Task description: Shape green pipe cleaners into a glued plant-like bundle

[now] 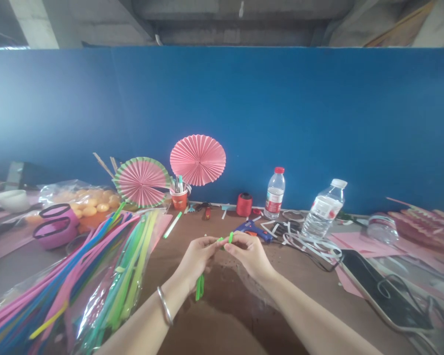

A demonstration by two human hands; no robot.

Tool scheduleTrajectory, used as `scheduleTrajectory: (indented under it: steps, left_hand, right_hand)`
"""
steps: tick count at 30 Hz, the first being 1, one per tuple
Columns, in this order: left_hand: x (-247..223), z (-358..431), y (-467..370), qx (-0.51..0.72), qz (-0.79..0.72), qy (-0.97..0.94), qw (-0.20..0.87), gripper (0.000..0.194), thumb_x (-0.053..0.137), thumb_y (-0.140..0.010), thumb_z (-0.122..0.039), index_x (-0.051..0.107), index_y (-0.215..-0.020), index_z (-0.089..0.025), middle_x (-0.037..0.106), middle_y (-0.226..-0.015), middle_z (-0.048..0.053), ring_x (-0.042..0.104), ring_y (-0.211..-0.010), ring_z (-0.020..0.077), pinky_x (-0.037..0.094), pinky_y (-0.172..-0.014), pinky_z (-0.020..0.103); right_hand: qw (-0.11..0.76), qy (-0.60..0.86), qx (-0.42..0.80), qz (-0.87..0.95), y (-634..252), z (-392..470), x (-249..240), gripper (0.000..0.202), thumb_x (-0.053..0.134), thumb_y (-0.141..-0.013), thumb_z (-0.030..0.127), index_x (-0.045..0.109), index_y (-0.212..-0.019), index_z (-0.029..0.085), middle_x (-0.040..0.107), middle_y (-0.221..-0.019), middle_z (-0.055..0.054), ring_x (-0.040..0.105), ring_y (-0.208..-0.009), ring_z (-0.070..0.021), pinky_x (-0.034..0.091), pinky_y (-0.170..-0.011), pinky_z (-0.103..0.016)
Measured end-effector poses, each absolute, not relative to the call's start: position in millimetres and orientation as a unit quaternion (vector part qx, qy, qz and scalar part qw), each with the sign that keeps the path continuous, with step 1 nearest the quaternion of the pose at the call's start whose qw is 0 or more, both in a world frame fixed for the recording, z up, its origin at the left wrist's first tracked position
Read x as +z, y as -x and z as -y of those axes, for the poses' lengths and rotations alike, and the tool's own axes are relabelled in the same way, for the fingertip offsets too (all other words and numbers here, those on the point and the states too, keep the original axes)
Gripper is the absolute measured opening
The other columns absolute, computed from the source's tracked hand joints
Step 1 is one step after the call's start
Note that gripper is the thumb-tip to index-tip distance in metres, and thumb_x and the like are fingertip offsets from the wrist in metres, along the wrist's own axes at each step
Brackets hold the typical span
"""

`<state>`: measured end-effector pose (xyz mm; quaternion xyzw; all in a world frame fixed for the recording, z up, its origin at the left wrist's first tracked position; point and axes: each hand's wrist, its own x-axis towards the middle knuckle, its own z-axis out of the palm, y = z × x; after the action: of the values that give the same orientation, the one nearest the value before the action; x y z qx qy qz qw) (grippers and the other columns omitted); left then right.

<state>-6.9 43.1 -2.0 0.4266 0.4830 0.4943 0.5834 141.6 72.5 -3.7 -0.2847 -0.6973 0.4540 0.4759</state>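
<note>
My left hand (202, 254) and my right hand (249, 251) meet over the middle of the table, both with fingertips pinched. Between them is a bright green pipe cleaner (200, 287); a doubled length of it hangs below my left palm. A small green bend (231, 237) sticks up at the right thumb and forefinger. The fingers hide much of its middle, so I cannot tell if it is one piece. Just beyond the right hand lies a blue glue gun (253, 230).
Bagged colourful pipe cleaners (129, 276) cover the left side. Pink paper fans (198, 160) and a cup of markers (179, 198) stand behind. Two water bottles (274, 195), white cords (311, 246) and a large dark phone or tablet (385, 291) are on the right.
</note>
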Motion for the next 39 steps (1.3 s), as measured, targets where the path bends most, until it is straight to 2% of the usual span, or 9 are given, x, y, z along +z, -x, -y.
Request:
scheduleTrajectory:
  steps: [3,11,16,18,25,30,34,39]
  left_hand:
    - [-4,-42,8,0.462,-0.467,-0.437,0.614,0.034,0.065,-0.065,-0.047,0.056,-0.069,-0.014,0.022,-0.047,-0.011,0.015,-0.036,0.0011,0.007,-0.036,0.017]
    - [-4,-42,9,0.423,-0.441,-0.438,0.659,0.03,0.066,-0.067,-0.041,0.057,-0.076,-0.013,0.02,-0.049,-0.011,0.016,-0.037,0.001,0.007,-0.037,0.017]
    - [-5,-43,7,0.404,-0.425,-0.446,0.677,0.03,0.065,-0.068,-0.04,0.056,-0.076,-0.013,0.031,-0.051,-0.01,0.019,-0.035,-0.0004,0.006,-0.036,0.017]
    - [-6,-44,7,0.402,-0.424,-0.444,0.68,0.03,0.065,-0.068,-0.041,0.055,-0.076,-0.014,0.033,-0.051,-0.009,0.021,-0.034,-0.0007,0.006,-0.036,0.017]
    - [-6,-42,9,0.392,-0.402,-0.461,0.687,0.029,0.065,-0.07,-0.039,0.056,-0.085,-0.015,0.039,-0.056,-0.008,0.028,-0.034,-0.0008,0.013,-0.035,0.014]
    - [-7,-43,9,0.438,-0.382,-0.472,0.662,0.026,0.068,-0.067,-0.035,0.059,-0.074,-0.011,0.051,-0.059,-0.001,0.037,-0.037,0.0016,0.021,-0.035,0.015]
    - [-6,-45,9,0.477,-0.375,-0.451,0.654,0.027,0.071,-0.064,-0.035,0.059,-0.07,-0.011,0.057,-0.063,0.002,0.036,-0.037,0.0013,0.022,-0.034,0.015]
    - [-4,-46,9,0.519,-0.359,-0.449,0.633,0.026,0.069,-0.066,-0.035,0.057,-0.072,-0.012,0.054,-0.057,-0.002,0.036,-0.036,0.0018,0.022,-0.034,0.015]
  right_hand:
    - [0.496,0.284,0.465,0.676,-142,-78,-6,0.015,0.065,-0.071,0.032,0.071,-0.069,0.018,0.063,-0.077,-0.004,0.057,-0.072,-0.0156,0.045,-0.066,-0.026]
    - [0.524,0.287,0.581,0.553,-138,-82,-13,0.016,0.071,-0.062,0.03,0.064,-0.065,0.016,0.063,-0.076,-0.003,0.056,-0.063,-0.0124,0.045,-0.058,-0.024]
    - [0.53,0.244,0.661,0.471,-136,-84,-15,0.036,0.075,-0.057,0.023,0.057,-0.088,0.02,0.059,-0.061,0.005,0.051,-0.051,-0.0076,0.04,-0.049,-0.019]
    - [0.532,0.238,0.664,0.469,-136,-85,-15,0.036,0.075,-0.056,0.022,0.057,-0.087,0.018,0.059,-0.061,0.005,0.051,-0.051,-0.0078,0.04,-0.049,-0.019]
    - [0.551,0.251,0.653,0.455,-135,-85,-19,0.025,0.076,-0.054,0.022,0.06,-0.072,0.017,0.059,-0.063,0.002,0.054,-0.054,-0.0096,0.044,-0.05,-0.021]
    - [0.547,0.247,0.652,0.464,-135,-85,-20,0.024,0.075,-0.057,0.026,0.06,-0.074,0.016,0.061,-0.065,0.0,0.055,-0.053,-0.0117,0.045,-0.046,-0.023]
    - [0.55,0.296,0.586,0.517,-135,-84,-18,0.018,0.072,-0.061,0.026,0.062,-0.072,0.016,0.065,-0.067,-0.001,0.059,-0.058,-0.0133,0.048,-0.057,-0.026]
    - [0.536,0.347,0.444,0.629,-137,-76,-12,0.011,0.063,-0.071,0.027,0.066,-0.075,0.016,0.067,-0.071,-0.003,0.061,-0.065,-0.0162,0.047,-0.063,-0.027]
